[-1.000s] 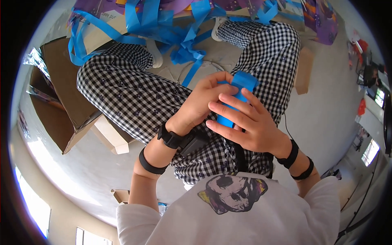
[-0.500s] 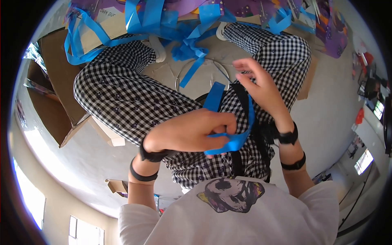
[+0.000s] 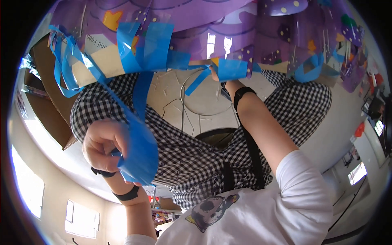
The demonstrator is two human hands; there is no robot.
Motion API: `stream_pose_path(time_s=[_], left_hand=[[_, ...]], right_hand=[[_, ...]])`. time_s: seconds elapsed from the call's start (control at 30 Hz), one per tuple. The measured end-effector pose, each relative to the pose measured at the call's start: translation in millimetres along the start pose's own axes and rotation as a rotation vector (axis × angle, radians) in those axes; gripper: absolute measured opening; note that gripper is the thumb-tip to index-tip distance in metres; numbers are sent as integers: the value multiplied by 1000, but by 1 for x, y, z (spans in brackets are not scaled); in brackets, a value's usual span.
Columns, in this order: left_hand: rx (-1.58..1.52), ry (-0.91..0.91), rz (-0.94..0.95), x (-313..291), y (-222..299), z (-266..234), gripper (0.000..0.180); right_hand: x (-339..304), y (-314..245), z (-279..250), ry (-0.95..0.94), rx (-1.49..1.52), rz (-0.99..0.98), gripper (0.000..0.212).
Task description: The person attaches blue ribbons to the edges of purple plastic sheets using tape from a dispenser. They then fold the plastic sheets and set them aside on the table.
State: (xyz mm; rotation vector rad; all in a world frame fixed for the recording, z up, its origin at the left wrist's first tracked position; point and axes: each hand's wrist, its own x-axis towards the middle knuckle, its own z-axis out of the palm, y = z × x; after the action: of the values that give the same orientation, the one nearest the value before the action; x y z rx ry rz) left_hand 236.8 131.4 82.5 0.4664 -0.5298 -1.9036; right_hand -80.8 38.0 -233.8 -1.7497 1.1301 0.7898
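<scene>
My left hand [image 3: 104, 145] is closed on a wide blue plastic strip [image 3: 143, 151], above my left thigh. The strip bows out in a loop and runs up toward the far edge. A glossy purple printed sheet [image 3: 192, 24] with stars and dots hangs across the far side, backed by a tan cardboard edge [image 3: 100, 65]. Blue strip pieces [image 3: 157, 45] lie along that lower edge. Stretched forward, my right hand [image 3: 214, 73] pinches the sheet's lower edge; its thumb side shows, while most of the fingers are hidden behind the blue-covered edge.
A metal ring stand [image 3: 192, 112] rises between my knees, above a dark round seat [image 3: 216, 136]. Open cardboard boxes [image 3: 49, 98] stand on the left. My checked trousers [image 3: 179, 155] flank the pale floor [image 3: 163, 90], which has scraps on it. Windows [image 3: 26, 183] show at left.
My left hand has moved left, drawing the blue strip with it. My right hand has reached forward to the purple sheet's edge. The sheet now covers more of the far side.
</scene>
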Motion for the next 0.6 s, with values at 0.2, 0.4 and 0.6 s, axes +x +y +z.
stream_pose_path(time_s=[0.2, 0.4, 0.6], left_hand=[[107, -51, -247, 36, 8, -8, 13], [85, 222, -268, 34, 12, 9, 19], [80, 394, -27, 37, 17, 25, 48]], right_hand=[[5, 55, 28, -43, -6, 42, 51], [-5, 3, 39, -249, 448, 83, 28], [-53, -53, 1, -663, -553, -368, 13]])
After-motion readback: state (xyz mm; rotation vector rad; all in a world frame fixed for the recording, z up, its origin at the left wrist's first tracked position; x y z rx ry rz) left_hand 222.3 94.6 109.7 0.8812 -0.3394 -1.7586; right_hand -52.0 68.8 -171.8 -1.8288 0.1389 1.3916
